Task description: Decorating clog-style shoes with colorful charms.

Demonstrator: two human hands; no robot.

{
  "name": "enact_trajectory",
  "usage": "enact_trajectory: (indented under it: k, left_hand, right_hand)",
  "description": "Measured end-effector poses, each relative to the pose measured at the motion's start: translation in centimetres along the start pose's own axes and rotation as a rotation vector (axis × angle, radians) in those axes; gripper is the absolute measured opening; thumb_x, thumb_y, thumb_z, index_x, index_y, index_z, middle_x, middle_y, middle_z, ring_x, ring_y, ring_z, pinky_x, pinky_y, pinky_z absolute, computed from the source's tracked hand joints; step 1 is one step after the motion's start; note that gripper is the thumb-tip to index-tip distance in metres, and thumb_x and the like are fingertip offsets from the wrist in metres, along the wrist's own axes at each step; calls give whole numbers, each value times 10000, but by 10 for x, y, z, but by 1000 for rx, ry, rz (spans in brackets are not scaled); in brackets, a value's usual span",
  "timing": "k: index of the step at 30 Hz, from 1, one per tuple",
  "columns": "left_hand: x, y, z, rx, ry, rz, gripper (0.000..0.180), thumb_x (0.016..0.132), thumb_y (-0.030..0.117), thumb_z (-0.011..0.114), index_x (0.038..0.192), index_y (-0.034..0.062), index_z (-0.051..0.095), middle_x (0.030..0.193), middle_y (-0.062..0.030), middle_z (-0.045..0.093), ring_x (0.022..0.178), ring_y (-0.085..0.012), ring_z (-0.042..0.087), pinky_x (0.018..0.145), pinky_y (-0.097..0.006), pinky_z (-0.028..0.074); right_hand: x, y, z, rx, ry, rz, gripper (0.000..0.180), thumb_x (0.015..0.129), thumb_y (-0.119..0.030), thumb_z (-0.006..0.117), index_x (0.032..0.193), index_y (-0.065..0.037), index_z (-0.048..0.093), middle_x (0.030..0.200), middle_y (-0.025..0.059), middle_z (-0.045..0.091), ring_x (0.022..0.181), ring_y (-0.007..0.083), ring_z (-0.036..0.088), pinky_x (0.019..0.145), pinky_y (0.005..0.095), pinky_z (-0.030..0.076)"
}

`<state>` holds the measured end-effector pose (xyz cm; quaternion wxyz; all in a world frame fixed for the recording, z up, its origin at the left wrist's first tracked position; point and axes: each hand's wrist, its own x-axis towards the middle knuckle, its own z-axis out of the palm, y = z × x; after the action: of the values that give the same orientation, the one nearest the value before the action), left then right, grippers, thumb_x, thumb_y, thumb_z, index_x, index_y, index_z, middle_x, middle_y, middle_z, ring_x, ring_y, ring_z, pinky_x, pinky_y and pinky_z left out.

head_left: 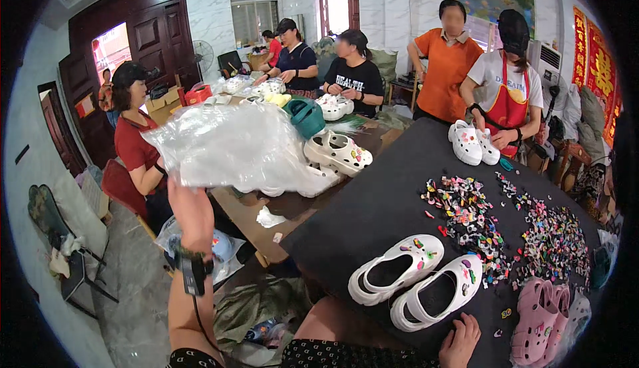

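Note:
My left hand (191, 209) is raised at the left and grips a clear plastic bag (223, 138) that spreads out to the right over the brown table. The bag partly hides my fingertips. My right hand (460, 343) lies on the near edge of the black-covered table (333, 228), fingers apart and holding nothing. Just beyond it stands a pair of white clogs, a left one (363, 287) and a right one (411, 311), with colourful charms on their toes.
Two heaps of small charms (469, 218) (552, 238) cover the right of the black table. Pink clogs (536, 321) stand at the near right corner. Across from me a person in a red apron (509, 95) handles white clogs (466, 143). Other people work around the brown table (246, 218).

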<state>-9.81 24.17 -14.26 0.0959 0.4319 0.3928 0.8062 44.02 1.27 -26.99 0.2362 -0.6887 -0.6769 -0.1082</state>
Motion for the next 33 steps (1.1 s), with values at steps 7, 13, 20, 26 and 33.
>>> enact_trajectory:
  k: [7,13,20,26,33]
  left_hand:
    - [113,-51,87,-467,289,23,444,954,145,554,1367,36,431,1360,-86,468,1217,-197,472,1031,-382,375]
    - [145,-169,89,252,-18,79,872,831,263,714,1478,-68,232,1477,-252,331,1344,-381,362,1113,-430,291]
    - [97,-241,93,1141,-515,-289,976,711,389,790,1407,-98,310,1371,-305,448,1241,-447,461,1046,-466,379]
    - [108,-228,63,1196,-683,325,589,780,180,747,1305,23,534,1207,-231,613,1146,-391,564,987,-440,442]
    - [22,-105,162,440,-472,-379,554,857,192,651,1347,24,453,1136,-114,599,997,-191,580,840,-305,457]
  right_hand:
    - [0,-7,-4,-34,-16,21,312,856,-62,559,1166,-31,556,1254,158,567,1200,367,509,1001,483,391]
    - [-1,-10,-5,-17,-39,50,336,830,-45,555,1166,-37,555,1262,147,567,1207,362,504,1007,480,386]
    - [-5,-1,11,7,-75,115,371,692,13,611,1059,-35,580,1280,172,527,1212,385,479,1009,509,366]
    - [5,3,12,17,-20,77,390,698,-44,612,1088,-46,589,1237,140,566,1191,343,510,979,495,387]
    - [-1,7,9,-12,-41,83,376,720,-84,635,1093,-62,596,1242,125,560,1200,324,501,978,471,395]
